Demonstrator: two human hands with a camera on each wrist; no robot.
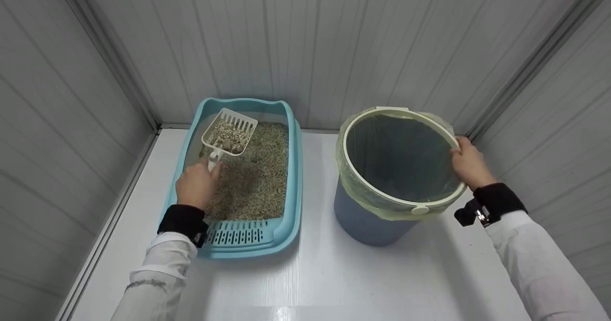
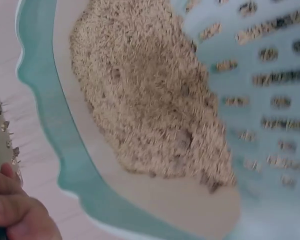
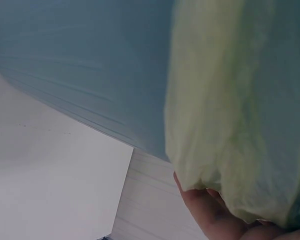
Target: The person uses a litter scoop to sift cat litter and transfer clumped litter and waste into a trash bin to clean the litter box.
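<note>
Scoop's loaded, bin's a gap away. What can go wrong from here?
1. The scoop is slotted and heaped; carried from the tray to the bin, litter may drop on the white surface between.
2. The left hand grips only the handle end, so the scoop could tip.
3. The right hand holds the rim; the liner could slip.

A: What can't you make out?

B: The scoop's point(image 1: 228, 132) handle is buried in the left hand point(image 1: 195, 185). In the left wrist view the litter box point(image 2: 50, 145) is blurred and cut off at every edge.

A: And on the right?

B: The right hand's point(image 1: 469, 163) fingertips vanish over the bin's point(image 1: 363, 216) rim; the right wrist view shows only blurred bin liner point(image 3: 230, 115).
</note>
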